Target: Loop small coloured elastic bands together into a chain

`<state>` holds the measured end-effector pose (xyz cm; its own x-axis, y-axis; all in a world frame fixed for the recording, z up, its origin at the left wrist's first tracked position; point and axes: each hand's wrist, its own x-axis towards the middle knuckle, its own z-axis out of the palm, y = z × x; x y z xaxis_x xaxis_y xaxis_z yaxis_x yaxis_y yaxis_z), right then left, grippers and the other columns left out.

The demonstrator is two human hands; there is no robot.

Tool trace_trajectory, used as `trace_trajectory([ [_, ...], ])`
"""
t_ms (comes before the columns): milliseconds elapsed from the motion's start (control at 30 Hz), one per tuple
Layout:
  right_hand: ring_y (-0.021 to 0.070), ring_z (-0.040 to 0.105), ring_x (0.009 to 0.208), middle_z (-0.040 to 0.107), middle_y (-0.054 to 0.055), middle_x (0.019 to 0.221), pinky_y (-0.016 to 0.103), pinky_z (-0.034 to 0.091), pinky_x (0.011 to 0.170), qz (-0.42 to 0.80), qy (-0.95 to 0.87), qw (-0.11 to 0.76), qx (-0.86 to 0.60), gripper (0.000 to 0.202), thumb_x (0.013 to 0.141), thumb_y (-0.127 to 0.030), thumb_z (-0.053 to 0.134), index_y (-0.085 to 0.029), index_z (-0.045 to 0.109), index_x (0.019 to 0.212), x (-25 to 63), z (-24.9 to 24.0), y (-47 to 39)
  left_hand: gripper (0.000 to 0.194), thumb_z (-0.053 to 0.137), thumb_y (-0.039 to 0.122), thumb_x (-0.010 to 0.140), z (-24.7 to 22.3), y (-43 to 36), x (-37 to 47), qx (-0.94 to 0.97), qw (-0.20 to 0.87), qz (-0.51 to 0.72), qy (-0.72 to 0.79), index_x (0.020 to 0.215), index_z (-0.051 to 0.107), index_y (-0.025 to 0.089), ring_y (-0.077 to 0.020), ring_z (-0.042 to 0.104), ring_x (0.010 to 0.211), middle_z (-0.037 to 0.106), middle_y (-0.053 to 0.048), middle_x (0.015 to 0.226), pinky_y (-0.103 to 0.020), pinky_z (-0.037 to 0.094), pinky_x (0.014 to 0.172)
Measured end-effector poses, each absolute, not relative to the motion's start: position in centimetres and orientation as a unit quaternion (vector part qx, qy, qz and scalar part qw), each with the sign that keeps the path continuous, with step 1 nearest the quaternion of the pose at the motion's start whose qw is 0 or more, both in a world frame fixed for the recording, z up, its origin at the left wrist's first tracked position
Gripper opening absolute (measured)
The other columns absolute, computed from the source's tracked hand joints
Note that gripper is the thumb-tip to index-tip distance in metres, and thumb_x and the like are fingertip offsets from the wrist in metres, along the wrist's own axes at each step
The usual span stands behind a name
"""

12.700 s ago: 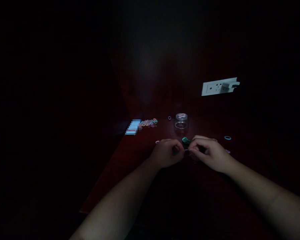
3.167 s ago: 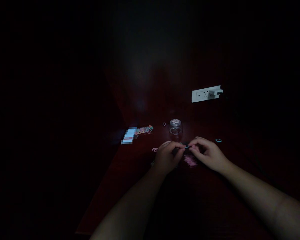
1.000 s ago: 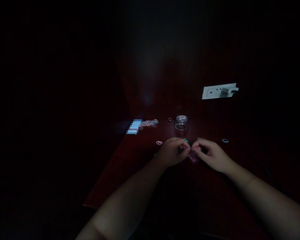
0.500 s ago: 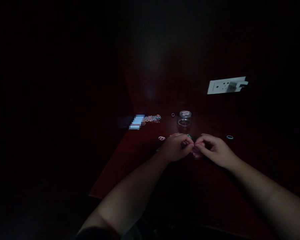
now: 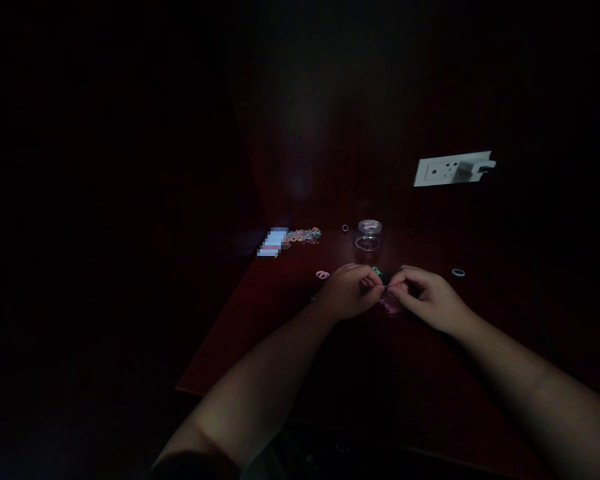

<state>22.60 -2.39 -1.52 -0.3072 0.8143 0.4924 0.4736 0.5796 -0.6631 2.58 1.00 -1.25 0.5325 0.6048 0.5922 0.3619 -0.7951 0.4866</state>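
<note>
- Darkness is filling most of the room, and a dim glow is falling on the reddish-brown wooden counter (image 5: 250,320) and the dark wall behind it.
- On that wall a white rectangular socket panel (image 5: 437,171) is holding a white plug (image 5: 481,167) at its right end.
- Bare and palm-inward, the left hand (image 5: 354,293) is pinching one side of a tiny bluish thing (image 5: 386,287), its thumb and index fingers closing together on it.
- Facing it, the right hand (image 5: 424,297) is gripping the other side the same way; the thing is sitting between the two hands, too small and covered to make out its shape.
- Just below the fingertips a pink bundle of thin strands (image 5: 393,307) is lying on the counter, and a green looped item (image 5: 377,272) is showing just behind the hands.
- Pink rings (image 5: 323,275) are lying near the left hand; a light-blue ring (image 5: 459,273) is resting beyond the right one.
- Farther back, a clear round jar with a patterned lid (image 5: 369,241) is standing upright, a small purplish ring (image 5: 345,228) is lying to its left, and a multicoloured heap of little bands (image 5: 305,236) is spreading beside a glowing pale-blue rectangle (image 5: 273,242).
</note>
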Motion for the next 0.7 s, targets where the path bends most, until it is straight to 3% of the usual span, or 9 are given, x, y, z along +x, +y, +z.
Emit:
trace_trajectory([
  [700,0.0134,0.049,0.059,0.052,0.000,0.067,0.027,0.042,0.056,0.207,-0.782,0.417,-0.414,0.012,0.088,-0.028,0.059,-0.018,0.062,0.082,22.58,-1.82,-2.25,0.001,0.063,0.020,0.080,-1.15,0.87,2.39,0.867,0.149,0.387,0.275,0.082,0.062,0.019,-0.0133,0.061,0.074,0.067,0.000,0.078,-0.028,0.050,0.076],
])
